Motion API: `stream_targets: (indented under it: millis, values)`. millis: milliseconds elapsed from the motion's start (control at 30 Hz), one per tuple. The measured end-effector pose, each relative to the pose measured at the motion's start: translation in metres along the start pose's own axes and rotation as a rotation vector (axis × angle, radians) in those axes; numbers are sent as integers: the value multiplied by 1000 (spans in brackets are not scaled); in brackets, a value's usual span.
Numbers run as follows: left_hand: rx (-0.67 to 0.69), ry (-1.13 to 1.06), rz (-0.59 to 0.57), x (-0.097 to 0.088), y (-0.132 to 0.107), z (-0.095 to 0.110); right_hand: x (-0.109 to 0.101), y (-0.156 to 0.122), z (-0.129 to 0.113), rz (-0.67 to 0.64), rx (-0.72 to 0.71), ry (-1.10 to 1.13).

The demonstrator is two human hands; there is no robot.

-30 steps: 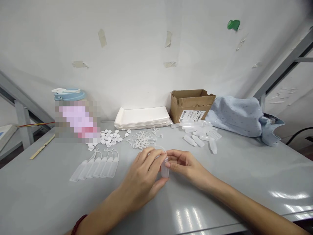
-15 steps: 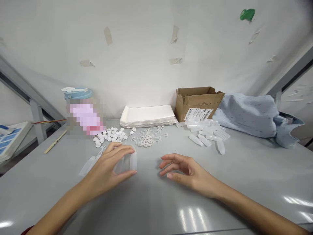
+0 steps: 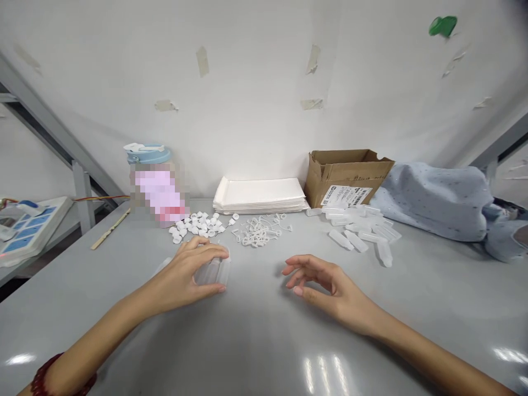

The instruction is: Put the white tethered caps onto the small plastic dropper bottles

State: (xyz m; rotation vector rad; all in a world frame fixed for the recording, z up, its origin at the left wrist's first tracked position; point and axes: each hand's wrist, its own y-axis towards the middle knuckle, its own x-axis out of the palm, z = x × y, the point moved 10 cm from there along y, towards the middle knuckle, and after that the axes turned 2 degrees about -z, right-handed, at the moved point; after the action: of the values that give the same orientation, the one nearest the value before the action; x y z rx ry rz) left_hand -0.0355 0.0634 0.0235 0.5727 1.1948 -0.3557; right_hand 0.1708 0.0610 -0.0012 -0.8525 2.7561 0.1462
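Our left grip (image 3: 186,276) holds a bottle (image 3: 225,270) end to end, beside others in a row (image 3: 209,272) on the table (image 3: 256,330); our right grip (image 3: 324,286) hangs empty, loosely parted. We judge the row to be finished work, though our left grip hides its count. Left to do, it seems, are the loose bottles (image 3: 352,227), caps (image 3: 204,224) and loops (image 3: 258,235), in separate piles.

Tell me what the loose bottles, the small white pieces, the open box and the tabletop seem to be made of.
Loose bottles: probably plastic, smooth and frosted, since they look milky and translucent.
Small white pieces: likely plastic, opaque; too small to judge the finish.
Open box: cardboard, matte brown, with uneven top edges.
Tabletop: glossy grey, shining in streaks; painted metal or laminate, I cannot tell which.
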Motion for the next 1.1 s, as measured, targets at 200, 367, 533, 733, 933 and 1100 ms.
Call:
stream_targets:
  millis: [200,367,533,733,933,1100]
  values:
    - [16,-20,-20,2,-1,0,-2,-1,0,13,6,-34]
    - [-80,-60,-65,7,-3,-8,-3,1,-3,11,12,-29]
    - [-155,-90,-109,12,-6,-12,-3,-1,-2,6,24,-27]
    - [-161,-66,-106,13,-8,-12,-5,0,-2,17,24,-25]
    - [-145,-54,-127,15,-8,-13,-6,-1,-7,21,-2,-24]
    - [-128,-44,-114,15,-8,-13,-6,-1,-7,22,4,-36]
